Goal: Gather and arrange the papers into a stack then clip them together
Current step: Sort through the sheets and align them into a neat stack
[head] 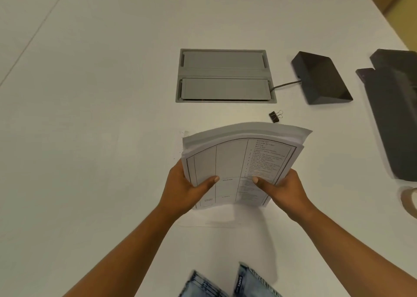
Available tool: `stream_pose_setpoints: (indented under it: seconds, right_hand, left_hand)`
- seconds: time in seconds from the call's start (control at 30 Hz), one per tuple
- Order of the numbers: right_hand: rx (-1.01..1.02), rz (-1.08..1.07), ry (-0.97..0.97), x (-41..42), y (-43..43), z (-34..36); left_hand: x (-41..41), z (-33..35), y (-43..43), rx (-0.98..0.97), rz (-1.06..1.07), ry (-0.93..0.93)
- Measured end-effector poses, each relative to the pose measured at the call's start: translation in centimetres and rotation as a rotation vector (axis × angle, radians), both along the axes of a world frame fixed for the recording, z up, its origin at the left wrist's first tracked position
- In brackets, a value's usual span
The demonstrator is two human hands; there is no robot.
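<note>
Paper stack (237,161): gripped upright by my left hand (185,188) and right hand (284,188).
Binder clip (274,116): on table (101,116), just beyond.

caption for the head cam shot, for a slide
Both hands, left and right, hold a paper stack upright above the table; binder clip waits beyond.

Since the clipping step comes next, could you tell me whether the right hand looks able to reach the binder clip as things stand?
Probably not yet: the right hand is gripping the paper stack, which stands between it and the binder clip on the table.
</note>
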State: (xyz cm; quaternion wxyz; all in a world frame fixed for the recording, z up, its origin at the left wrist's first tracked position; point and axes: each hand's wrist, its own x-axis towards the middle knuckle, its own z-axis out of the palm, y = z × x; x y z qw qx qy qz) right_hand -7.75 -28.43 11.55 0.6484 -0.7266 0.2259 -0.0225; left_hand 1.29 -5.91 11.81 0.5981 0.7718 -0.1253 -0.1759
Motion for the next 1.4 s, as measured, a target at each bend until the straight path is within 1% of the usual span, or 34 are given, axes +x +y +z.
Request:
stream_pose_setpoints:
  seconds: [0.1, 0.17, 0.27, 0.3, 0.37, 0.43, 0.57, 0.63, 0.7, 0.77, 0.87, 0.93, 1.0, 1.03, 1.07, 1.13, 1.2, 1.23, 1.3, 1.4]
  right_hand:
    - [-0.031, 0.017, 0.023, 0.0, -0.1, -0.2]
    - [-0.059, 0.004, 0.014, 0.1, -0.1, 0.0]
    - [-0.076, -0.031, -0.078, 0.1, -0.2, 0.5]
    - [-0.083, -0.024, -0.107, 0.0, -0.3, 0.6]
    - [-0.073, -0.002, -0.108, -0.1, -0.3, 0.2]
    - [-0.055, 0.016, -0.053, -0.2, -0.3, -0.9]
    - [-0.057, 0.022, 0.051, -0.6, -0.3, -2.8]
    - [-0.043, -0.006, 0.074, -0.6, -0.6, -2.9]
    - [-0.037, 0.010, 0.078, -0.7, -1.0, -2.5]
    - [-0.010, 0.043, 0.085, -1.0, -1.5, -1.9]
    - [0.018, 0.092, 0.087, -1.6, -2.0, -1.3]
    - [0.040, 0.085, 0.104, -2.1, -2.3, -1.6]
    - [0.073, 0.047, 0.124, -2.8, -2.5, -1.9]
    - [0.081, 0.029, 0.128, -3.1, -2.6, -2.2]
    - [0.090, 0.007, 0.143, -3.5, -2.8, -2.6]
    - [0.125, -0.046, 0.189, -4.3, -2.9, -3.2]
    - [0.171, -0.101, 0.219, -5.0, -3.2, -4.0]
    - [0.189, -0.129, 0.236, -5.3, -3.2, -4.2]
    - [0.217, -0.177, 0.241, -6.0, -3.1, -4.5]
    - [0.251, -0.225, 0.235, -6.6, -3.0, -4.5]
  left_hand:
    - [0.1, 0.1, -0.2, -0.077, 0.019, -0.037]
    - [0.3, 0.6, -0.6, -0.063, 0.052, -0.081]
    - [0.3, 1.6, -0.7, -0.058, 0.022, -0.185]
    - [0.3, 1.9, -0.8, -0.068, -0.001, -0.193]
    - [0.3, 1.6, -1.0, -0.060, -0.004, -0.128]
    - [0.2, 0.6, -1.3, -0.017, 0.007, -0.046]
    - [0.0, -0.9, -1.5, 0.085, 0.052, 0.054]
    - [0.4, -1.0, -1.2, 0.118, 0.070, 0.078]
    - [0.8, -0.9, -0.9, 0.147, 0.057, 0.067]
    - [1.1, -0.4, -0.4, 0.134, 0.050, 0.089]
    - [1.2, 0.1, 0.1, 0.105, -0.002, 0.188]
    - [1.2, -0.2, 0.2, 0.123, -0.039, 0.243]
    - [1.0, -1.0, 0.3, 0.142, -0.010, 0.232]
    - [0.9, -1.7, 0.5, 0.173, 0.048, 0.215]
    - [0.9, -2.6, 0.8, 0.244, 0.110, 0.208]
    - [0.6, -4.7, 1.5, 0.531, 0.194, 0.189]
    - [0.2, -6.7, 2.1, 0.834, 0.177, 0.158]
    - [0.0, -7.3, 2.1, 0.946, 0.145, 0.147]
    - [-0.3, -8.2, 2.1, 1.079, 0.132, 0.152]
    - [-0.3, -9.0, 2.1, 1.137, 0.159, 0.181]
